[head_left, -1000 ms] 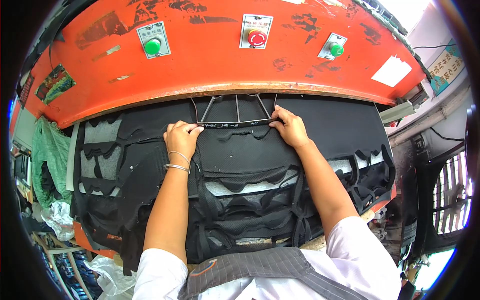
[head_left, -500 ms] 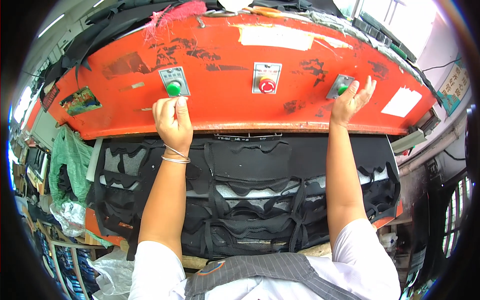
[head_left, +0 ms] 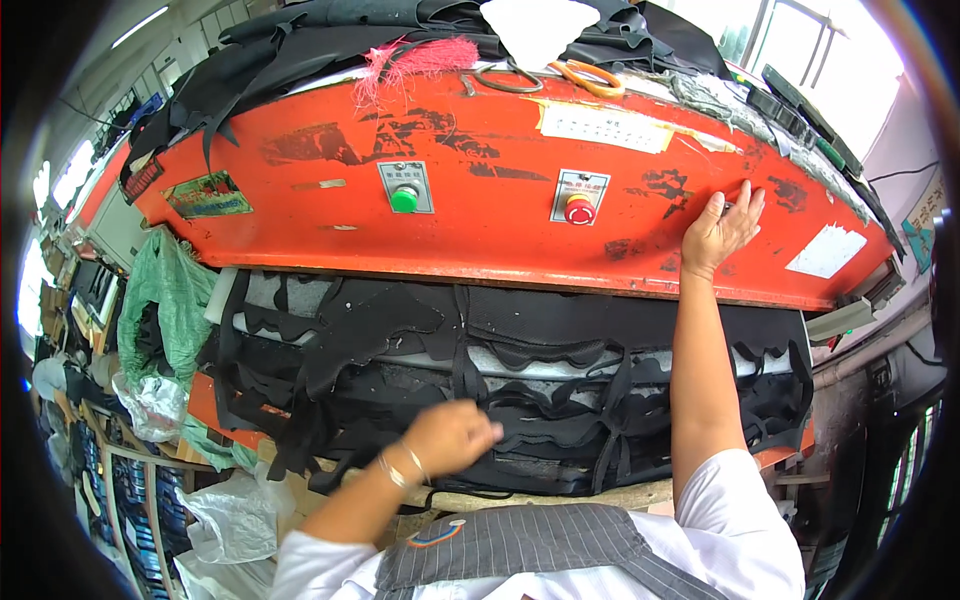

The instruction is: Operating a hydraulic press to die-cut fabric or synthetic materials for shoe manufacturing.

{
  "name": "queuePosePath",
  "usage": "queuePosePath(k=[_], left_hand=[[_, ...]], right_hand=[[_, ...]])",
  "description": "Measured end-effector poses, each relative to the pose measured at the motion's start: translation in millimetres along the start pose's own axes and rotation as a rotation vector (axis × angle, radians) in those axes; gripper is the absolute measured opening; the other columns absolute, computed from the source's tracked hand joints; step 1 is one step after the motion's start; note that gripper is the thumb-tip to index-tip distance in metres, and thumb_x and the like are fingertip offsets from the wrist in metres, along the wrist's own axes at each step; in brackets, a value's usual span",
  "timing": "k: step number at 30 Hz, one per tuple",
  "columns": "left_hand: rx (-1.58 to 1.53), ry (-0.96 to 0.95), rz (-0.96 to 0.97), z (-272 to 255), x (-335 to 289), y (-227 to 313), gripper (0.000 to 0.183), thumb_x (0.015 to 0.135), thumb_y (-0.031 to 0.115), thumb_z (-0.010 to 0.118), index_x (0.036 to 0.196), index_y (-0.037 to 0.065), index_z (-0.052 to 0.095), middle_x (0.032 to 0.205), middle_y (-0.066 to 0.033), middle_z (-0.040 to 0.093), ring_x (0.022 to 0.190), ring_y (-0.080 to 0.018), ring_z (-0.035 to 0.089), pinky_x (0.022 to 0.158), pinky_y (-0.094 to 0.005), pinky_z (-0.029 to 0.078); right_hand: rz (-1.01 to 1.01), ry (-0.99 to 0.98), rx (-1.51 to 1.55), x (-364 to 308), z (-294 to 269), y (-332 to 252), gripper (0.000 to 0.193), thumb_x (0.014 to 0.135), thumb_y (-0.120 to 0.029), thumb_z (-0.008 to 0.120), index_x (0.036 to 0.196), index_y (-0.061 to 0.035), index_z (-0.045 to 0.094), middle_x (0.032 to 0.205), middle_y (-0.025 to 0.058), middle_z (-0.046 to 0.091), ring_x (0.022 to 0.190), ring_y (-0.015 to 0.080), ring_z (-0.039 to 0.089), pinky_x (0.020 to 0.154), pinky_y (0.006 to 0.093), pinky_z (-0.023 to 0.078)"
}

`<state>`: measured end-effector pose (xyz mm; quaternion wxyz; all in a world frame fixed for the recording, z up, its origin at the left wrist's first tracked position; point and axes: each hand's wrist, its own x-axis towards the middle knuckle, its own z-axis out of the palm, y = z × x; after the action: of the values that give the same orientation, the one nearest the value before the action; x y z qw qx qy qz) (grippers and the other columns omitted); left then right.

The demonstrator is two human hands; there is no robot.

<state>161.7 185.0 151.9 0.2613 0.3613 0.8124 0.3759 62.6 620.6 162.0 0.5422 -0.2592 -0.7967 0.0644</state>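
Above the left part of the black cut fabric [head_left: 390, 330], my left hand [head_left: 450, 440] is smeared by motion, its fingers looking curled. Whether anything is in it cannot be made out. My right hand [head_left: 722, 232] is open on the red machine panel [head_left: 480, 235], fingers stretched upward. It covers the panel's right control; a small dark bit shows between thumb and fingers. A green push button [head_left: 405, 200] sits on a metal plate at the panel's left, with no hand near it. A red stop button [head_left: 580, 209] is at the middle.
Dark sheets [head_left: 330, 45], pink fibres [head_left: 435, 62] and orange-handled scissors [head_left: 588, 78] lie atop the machine. A green sack [head_left: 165, 300] and clear plastic bags [head_left: 235, 525] stand at left. A wooden bar [head_left: 640, 497] runs along the near edge.
My left hand has left the green button and come down toward me over the fabric. My right hand stays at the right control. The view has shifted, so the panel sits lower and further right.
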Motion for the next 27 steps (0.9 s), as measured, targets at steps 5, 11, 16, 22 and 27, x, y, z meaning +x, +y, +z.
queuePosePath(k=[5, 11, 16, 22, 27], left_hand=[[0.145, -0.113, -0.214, 53.5, -79.1, 38.5, 0.018, 0.085, 0.033, 0.064, 0.085, 0.017, 0.073, 0.085, -0.0015, 0.066, 0.086, -0.0233, 0.062, 0.072, -0.0339, 0.052], [0.331, 0.031, -0.244, 64.8, -90.7, 46.6, 0.018, 0.082, 0.028, 0.064, 0.081, 0.012, 0.07, 0.083, -0.0079, 0.064, 0.081, -0.029, 0.06, 0.07, -0.0394, 0.051], [0.311, 0.283, -0.073, 82.9, -83.5, 29.4, 0.022, 0.079, 0.023, 0.064, 0.092, 0.007, 0.07, 0.09, -0.015, 0.067, 0.086, -0.037, 0.061, 0.074, -0.0436, 0.05], [0.173, -0.091, -0.199, 80.6, -110.7, 23.0, 0.019, 0.08, 0.027, 0.065, 0.082, 0.011, 0.074, 0.08, -0.0089, 0.067, 0.079, -0.0308, 0.063, 0.07, -0.0419, 0.052], [-0.104, 0.0, -0.044, 39.1, -81.3, -18.3, 0.017, 0.081, 0.025, 0.067, 0.082, 0.01, 0.073, 0.079, -0.01, 0.067, 0.072, -0.0304, 0.064, 0.068, -0.0391, 0.052]], right_hand=[[-0.045, -0.073, 0.2, -36.3, -17.2, -30.6, 0.061, 0.094, -0.035, 0.05, 0.144, -0.0046, 0.033, 0.154, 0.0155, 0.022, 0.143, 0.0305, 0.019, 0.113, 0.056, 0.005], [-0.274, -0.923, 1.038, -158.5, -121.0, -273.8, 0.044, 0.069, -0.026, 0.072, 0.108, -0.0112, 0.06, 0.127, 0.0167, 0.051, 0.129, 0.0388, 0.04, 0.107, 0.0582, 0.022], [-0.724, -0.72, 1.553, -249.2, -168.0, -322.5, 0.037, 0.082, -0.026, 0.067, 0.117, -0.0133, 0.059, 0.135, 0.0158, 0.048, 0.132, 0.0341, 0.04, 0.111, 0.0567, 0.02], [-0.623, -0.857, 1.198, -231.2, -146.8, -213.1, 0.033, 0.081, -0.022, 0.068, 0.11, -0.011, 0.061, 0.124, 0.0129, 0.055, 0.119, 0.0332, 0.051, 0.104, 0.0516, 0.035], [-0.555, -0.815, 0.656, -194.8, -115.4, -98.0, 0.026, 0.081, -0.023, 0.068, 0.1, -0.005, 0.065, 0.113, 0.0132, 0.061, 0.109, 0.0324, 0.056, 0.096, 0.0445, 0.043]])
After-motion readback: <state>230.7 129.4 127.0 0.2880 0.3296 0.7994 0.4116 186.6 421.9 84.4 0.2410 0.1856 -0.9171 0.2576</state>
